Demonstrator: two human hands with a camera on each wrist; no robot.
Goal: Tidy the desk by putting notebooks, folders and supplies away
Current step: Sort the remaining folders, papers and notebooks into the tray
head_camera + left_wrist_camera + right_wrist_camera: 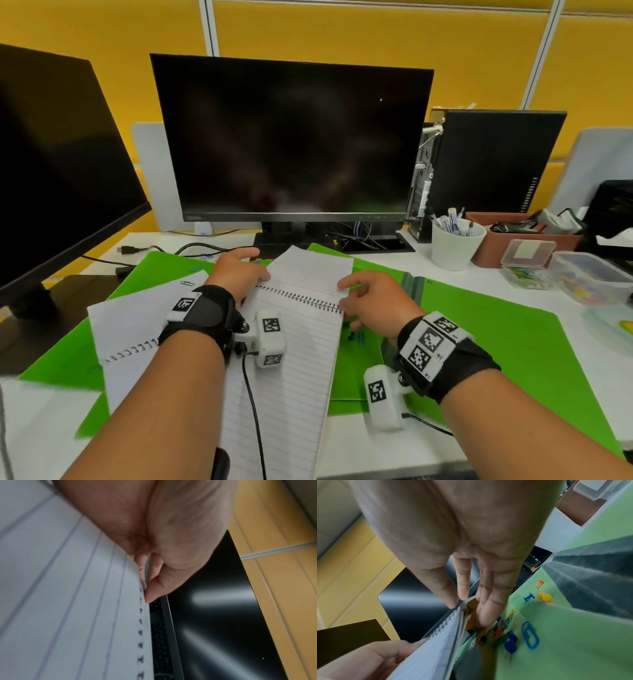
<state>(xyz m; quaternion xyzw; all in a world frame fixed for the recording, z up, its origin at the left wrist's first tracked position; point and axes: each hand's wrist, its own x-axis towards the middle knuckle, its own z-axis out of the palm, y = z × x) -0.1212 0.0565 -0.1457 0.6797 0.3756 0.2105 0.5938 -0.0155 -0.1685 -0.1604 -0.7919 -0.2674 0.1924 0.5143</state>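
Fingers seemingly around notebook spine

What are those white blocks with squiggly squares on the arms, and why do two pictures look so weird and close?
Those blocks are small cameras strapped to a person's wrists. The big picture comes from a camera worn on the head, looking down at a desk. The two close ones look along each hand. The left hand and right hand both grip a spiral notebook near its wire binding. Under it lie green folders, with a second notebook at the left. Loose push pins and paper clips lie on the folder. A white cup of pens stands farther back, near a dark monitor.
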